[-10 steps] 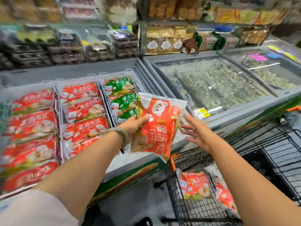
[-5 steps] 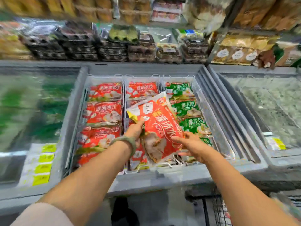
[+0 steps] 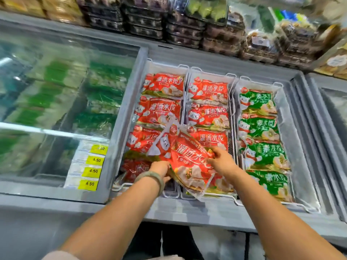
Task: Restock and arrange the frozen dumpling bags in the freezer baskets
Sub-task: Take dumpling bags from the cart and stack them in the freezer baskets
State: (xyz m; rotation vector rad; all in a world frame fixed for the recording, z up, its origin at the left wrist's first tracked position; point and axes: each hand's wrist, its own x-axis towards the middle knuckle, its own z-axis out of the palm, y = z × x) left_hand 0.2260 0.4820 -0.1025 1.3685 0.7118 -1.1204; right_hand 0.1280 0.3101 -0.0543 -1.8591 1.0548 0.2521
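red plastic is being gripped from both sides: a red dumpling bag [image 3: 185, 162] is being held tilted over the front of the left and middle freezer baskets. its lower left edge is being pinched by the left hand [image 3: 161, 170], a green bangle [image 3: 150, 176] being worn at that wrist. its right side is being pressed by the curled fingers of the right hand [image 3: 220, 160]. green dumpling bags [image 3: 261, 132] are being kept in the right basket [image 3: 293, 139]. yellow price tags [image 3: 93, 166] are being shown beside.
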